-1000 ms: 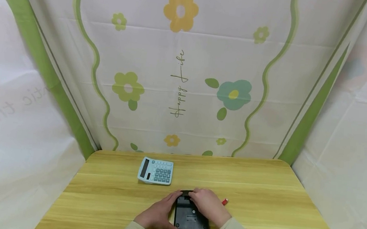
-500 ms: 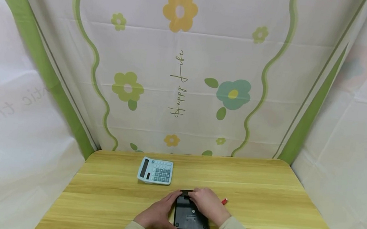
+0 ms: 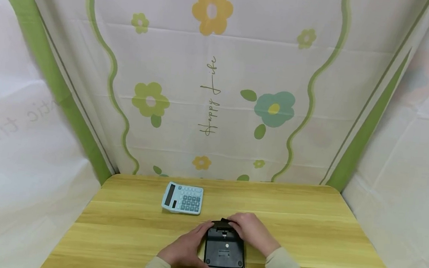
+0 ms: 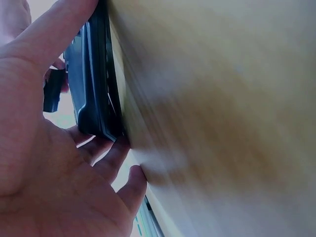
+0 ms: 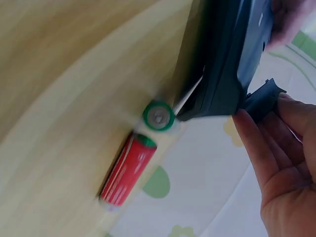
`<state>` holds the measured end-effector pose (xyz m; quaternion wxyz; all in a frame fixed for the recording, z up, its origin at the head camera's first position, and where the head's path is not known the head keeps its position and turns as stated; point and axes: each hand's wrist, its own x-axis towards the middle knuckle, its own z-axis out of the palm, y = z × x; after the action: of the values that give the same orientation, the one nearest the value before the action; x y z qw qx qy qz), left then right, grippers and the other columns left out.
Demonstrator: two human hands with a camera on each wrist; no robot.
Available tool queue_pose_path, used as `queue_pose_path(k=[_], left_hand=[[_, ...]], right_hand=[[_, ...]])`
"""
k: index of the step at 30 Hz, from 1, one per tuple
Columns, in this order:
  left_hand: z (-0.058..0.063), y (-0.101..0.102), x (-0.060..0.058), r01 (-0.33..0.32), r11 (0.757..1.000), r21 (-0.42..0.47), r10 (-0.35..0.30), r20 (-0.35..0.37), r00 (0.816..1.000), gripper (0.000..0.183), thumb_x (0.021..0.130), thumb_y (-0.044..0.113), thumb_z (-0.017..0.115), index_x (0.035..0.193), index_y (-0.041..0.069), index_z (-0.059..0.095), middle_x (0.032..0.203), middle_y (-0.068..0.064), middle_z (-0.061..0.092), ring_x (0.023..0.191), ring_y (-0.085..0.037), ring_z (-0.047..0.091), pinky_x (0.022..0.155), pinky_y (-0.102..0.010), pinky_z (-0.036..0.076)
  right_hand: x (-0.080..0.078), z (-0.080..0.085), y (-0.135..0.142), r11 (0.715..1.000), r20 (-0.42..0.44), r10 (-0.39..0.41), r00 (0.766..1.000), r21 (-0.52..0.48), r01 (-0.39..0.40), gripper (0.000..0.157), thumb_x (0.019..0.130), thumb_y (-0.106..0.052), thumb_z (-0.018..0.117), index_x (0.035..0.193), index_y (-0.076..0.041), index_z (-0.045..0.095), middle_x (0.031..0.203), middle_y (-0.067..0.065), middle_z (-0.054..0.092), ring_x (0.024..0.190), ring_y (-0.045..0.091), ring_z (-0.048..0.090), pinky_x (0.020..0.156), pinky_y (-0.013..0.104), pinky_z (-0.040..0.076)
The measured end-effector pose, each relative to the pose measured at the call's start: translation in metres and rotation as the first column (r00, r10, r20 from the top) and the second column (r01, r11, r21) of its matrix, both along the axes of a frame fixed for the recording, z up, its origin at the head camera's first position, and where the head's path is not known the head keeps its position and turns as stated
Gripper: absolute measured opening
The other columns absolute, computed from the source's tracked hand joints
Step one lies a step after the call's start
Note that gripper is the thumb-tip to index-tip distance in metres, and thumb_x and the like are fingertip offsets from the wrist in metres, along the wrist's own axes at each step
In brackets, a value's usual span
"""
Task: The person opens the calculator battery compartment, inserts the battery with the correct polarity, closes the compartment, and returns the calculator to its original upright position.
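A black calculator (image 3: 224, 259) lies face down on the wooden table, its underside with label and round feet up. My left hand (image 3: 188, 249) grips it along the left side, thumb at the near corner and fingertips at the far end, as the left wrist view also shows. Between thumb and fingers my right hand (image 3: 254, 233) pinches a small black battery cover (image 5: 264, 101), tilted up at the calculator's far edge. The battery slot beneath is uncovered. Two batteries are beside the calculator in the right wrist view: a red one (image 5: 127, 170) and a green-ringed one (image 5: 159, 116) seen end-on.
A light blue calculator (image 3: 183, 198) lies face up farther back on the wooden table (image 3: 305, 233). Behind the table's far edge hangs a white flowered curtain (image 3: 232, 148), with more white cloth on both sides.
My right hand has shifted slightly away and to the right, lifting the battery cover off the slot. The left hand keeps its grip. The red battery visible before is now hidden in the head view.
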<state>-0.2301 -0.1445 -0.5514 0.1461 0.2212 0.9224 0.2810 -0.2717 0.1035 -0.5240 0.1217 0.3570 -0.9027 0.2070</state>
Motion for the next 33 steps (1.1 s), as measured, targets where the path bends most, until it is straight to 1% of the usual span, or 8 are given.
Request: queue_pose_path(k=[3, 7, 9, 12, 15, 18, 23, 33], left_hand=[[0.001, 0.000, 0.000, 0.004, 1.000, 0.001, -0.004, -0.011, 1.000, 0.128, 0.052, 0.069, 0.082, 0.154, 0.030, 0.015, 0.158, 0.006, 0.022, 0.138, -0.023, 0.035, 0.107, -0.047, 0.039], [-0.002, 0.000, -0.001, 0.003, 1.000, -0.016, -0.004, -0.025, 1.000, 0.128, 0.050, 0.071, 0.080, 0.153, 0.031, 0.016, 0.157, 0.006, 0.022, 0.137, -0.023, 0.036, 0.107, -0.047, 0.040], [-0.003, 0.000, -0.002, 0.001, 1.000, -0.023, -0.001, -0.026, 1.000, 0.128, 0.050, 0.072, 0.080, 0.153, 0.032, 0.015, 0.157, 0.007, 0.022, 0.137, -0.022, 0.036, 0.107, -0.047, 0.040], [-0.005, -0.001, -0.001, -0.002, 1.000, -0.019, 0.001, -0.023, 1.000, 0.129, 0.048, 0.072, 0.080, 0.152, 0.034, 0.016, 0.157, 0.007, 0.022, 0.138, -0.023, 0.035, 0.107, -0.048, 0.039], [-0.005, -0.001, 0.000, 0.000, 1.000, -0.018, 0.000, -0.019, 1.000, 0.129, 0.047, 0.071, 0.081, 0.152, 0.034, 0.016, 0.158, 0.007, 0.021, 0.138, -0.024, 0.035, 0.107, -0.048, 0.039], [-0.004, 0.000, 0.001, -0.001, 1.000, -0.017, 0.001, -0.016, 1.000, 0.129, 0.048, 0.070, 0.082, 0.152, 0.033, 0.016, 0.157, 0.007, 0.022, 0.138, -0.024, 0.035, 0.107, -0.048, 0.039], [0.000, 0.001, 0.000, 0.000, 1.000, -0.013, 0.000, -0.018, 1.000, 0.128, 0.050, 0.069, 0.082, 0.153, 0.032, 0.015, 0.158, 0.007, 0.021, 0.138, -0.023, 0.035, 0.107, -0.048, 0.039], [-0.003, 0.000, -0.001, 0.006, 1.000, -0.011, -0.006, -0.036, 0.999, 0.130, 0.049, 0.072, 0.080, 0.153, 0.032, 0.014, 0.158, 0.006, 0.020, 0.138, -0.023, 0.035, 0.107, -0.047, 0.039]], right_hand=[[-0.003, 0.002, 0.009, 0.999, 0.000, -0.025, 1.000, -0.025, 0.025, 0.014, 0.092, -0.016, 0.064, 0.103, -0.015, 0.074, 0.094, -0.004, 0.073, 0.084, 0.009, 0.067, 0.073, 0.028, 0.057], [-0.008, 0.004, 0.022, 0.994, 0.111, -0.086, 0.990, -0.055, 0.092, 0.015, 0.094, -0.017, 0.062, 0.105, -0.015, 0.072, 0.092, -0.003, 0.071, 0.070, 0.003, 0.062, 0.062, 0.023, 0.053], [-0.011, 0.004, 0.029, 0.989, 0.187, -0.121, 0.975, -0.061, 0.134, 0.017, 0.094, -0.017, 0.061, 0.108, -0.015, 0.071, 0.092, -0.003, 0.070, 0.063, 0.002, 0.057, 0.056, 0.021, 0.049], [-0.016, 0.004, 0.040, 0.978, 0.297, -0.165, 0.941, -0.077, 0.195, 0.018, 0.094, -0.016, 0.061, 0.110, -0.013, 0.070, 0.090, -0.003, 0.069, 0.063, 0.003, 0.055, 0.054, 0.021, 0.048], [-0.021, 0.001, 0.052, 0.963, 0.352, -0.218, 0.910, -0.074, 0.259, 0.017, 0.093, -0.015, 0.062, 0.107, -0.014, 0.071, 0.090, -0.004, 0.068, 0.072, 0.004, 0.058, 0.059, 0.022, 0.050], [-0.026, -0.002, 0.064, 0.950, 0.370, -0.263, 0.891, -0.060, 0.305, 0.015, 0.092, -0.013, 0.063, 0.104, -0.014, 0.072, 0.087, -0.005, 0.067, 0.074, 0.006, 0.059, 0.063, 0.026, 0.052], [-0.035, -0.006, 0.081, 0.941, 0.361, -0.308, 0.880, -0.017, 0.337, 0.015, 0.091, -0.010, 0.064, 0.101, -0.013, 0.073, 0.089, -0.003, 0.067, 0.078, 0.010, 0.059, 0.067, 0.031, 0.052], [-0.043, -0.012, 0.101, 0.918, 0.316, -0.376, 0.871, -0.003, 0.398, 0.009, 0.088, -0.008, 0.067, 0.093, -0.008, 0.074, 0.091, 0.003, 0.069, 0.085, 0.020, 0.062, 0.077, 0.042, 0.053]])
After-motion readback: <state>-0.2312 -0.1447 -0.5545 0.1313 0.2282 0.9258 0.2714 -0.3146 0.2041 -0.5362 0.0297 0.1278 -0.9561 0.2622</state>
